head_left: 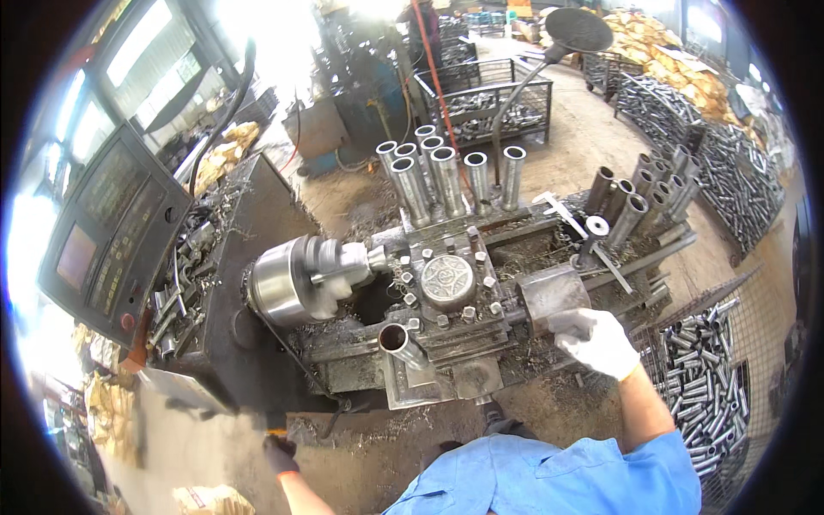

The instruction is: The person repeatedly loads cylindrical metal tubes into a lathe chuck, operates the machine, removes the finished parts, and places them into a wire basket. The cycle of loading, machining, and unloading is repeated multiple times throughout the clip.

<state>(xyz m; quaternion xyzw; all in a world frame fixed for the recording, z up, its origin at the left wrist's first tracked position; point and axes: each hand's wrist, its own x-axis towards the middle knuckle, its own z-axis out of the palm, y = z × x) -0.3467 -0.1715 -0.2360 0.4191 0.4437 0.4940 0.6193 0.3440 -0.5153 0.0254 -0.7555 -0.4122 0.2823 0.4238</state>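
My right hand (594, 342), in a white glove, is at the right end of the lathe. Its curled fingers are against the near edge of a grey metal block (551, 294); whatever they may grip is hidden. Low on the left is my left hand (280, 453), in a dark glove, beside a small orange-yellow piece (276, 432). Blur and the dark glove hide its fingers. Between the hands stands the lathe, with a shiny chuck (279, 281) whose jaws look smeared. A round tool post (448, 282) is ringed by bolts. One steel tube (402, 345) stands on the near slide.
Several upright steel tubes (412, 193) are along the lathe's far side, more tubes (635, 213) at its right end beside a caliper (562, 210). A control panel (107, 245) rises at left. Tubes fill a mesh bin (699, 378) at lower right. A lamp (577, 31) overhangs the back.
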